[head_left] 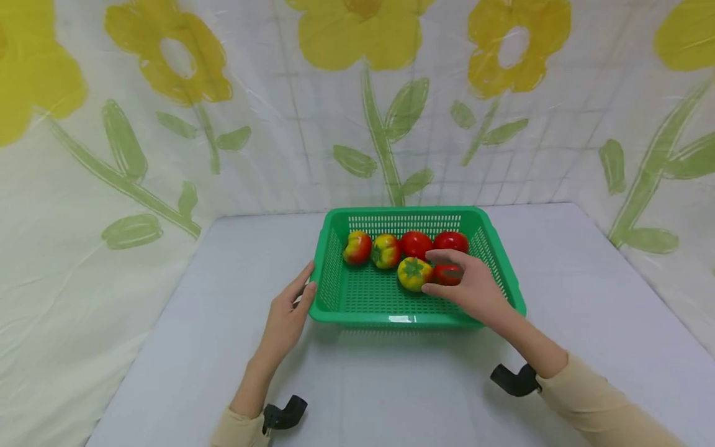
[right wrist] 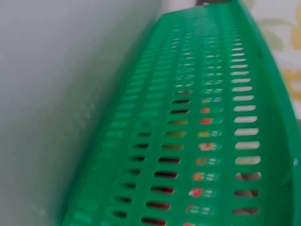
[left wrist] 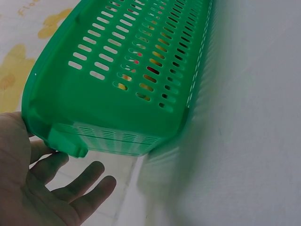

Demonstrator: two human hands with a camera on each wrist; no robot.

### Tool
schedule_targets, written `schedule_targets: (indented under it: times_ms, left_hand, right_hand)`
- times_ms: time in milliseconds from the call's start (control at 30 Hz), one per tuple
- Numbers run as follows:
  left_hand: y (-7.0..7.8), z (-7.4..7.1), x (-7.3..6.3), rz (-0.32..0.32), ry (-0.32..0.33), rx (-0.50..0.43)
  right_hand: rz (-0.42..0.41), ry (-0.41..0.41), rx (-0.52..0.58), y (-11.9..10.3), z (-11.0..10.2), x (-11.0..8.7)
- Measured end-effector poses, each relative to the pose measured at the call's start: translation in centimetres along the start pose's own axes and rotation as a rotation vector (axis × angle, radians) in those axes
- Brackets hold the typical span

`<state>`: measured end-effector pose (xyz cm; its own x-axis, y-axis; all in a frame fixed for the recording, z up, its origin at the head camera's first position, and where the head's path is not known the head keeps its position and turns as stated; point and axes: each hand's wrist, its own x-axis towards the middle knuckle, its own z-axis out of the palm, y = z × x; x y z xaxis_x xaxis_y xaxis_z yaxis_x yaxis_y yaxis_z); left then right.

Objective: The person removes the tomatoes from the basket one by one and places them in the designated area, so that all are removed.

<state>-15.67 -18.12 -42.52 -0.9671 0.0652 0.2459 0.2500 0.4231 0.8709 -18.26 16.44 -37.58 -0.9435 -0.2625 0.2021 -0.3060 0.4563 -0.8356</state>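
You're poising a parted, empty right hand [head_left: 475, 285] over red fruit [head_left: 446, 276], outstretched left hand [head_left: 286, 318] touching the basket's left edge [head_left: 321, 248].

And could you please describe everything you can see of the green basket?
The green basket is rectangular and looks plastic, with slotted walls, a perforated floor and a solid rim with a pale patch in front. It stands upright on the white tabletop, holding six visible red and yellow pieces of produce. The left hand touches its left rim; the right hand reaches over the produce.
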Motion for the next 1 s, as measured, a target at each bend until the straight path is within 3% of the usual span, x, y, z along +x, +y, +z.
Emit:
schedule_targets:
  times_ms: [200,633,1000]
  left_hand:
    - [0.0,0.0,-0.1,-0.010,0.011,0.012]
    - [0.1,0.1,-0.4,-0.020,0.029,-0.012]
    - [0.1,0.3,-0.3,-0.030,0.033,-0.020]
  right_hand:
    - [0.036,-0.088,0.065,0.6,-0.1,1.4]
    - [0.056,-0.072,0.006,1.7,0.4,3.3]
    - [0.044,-0.138,0.031,2.4,0.6,3.7]
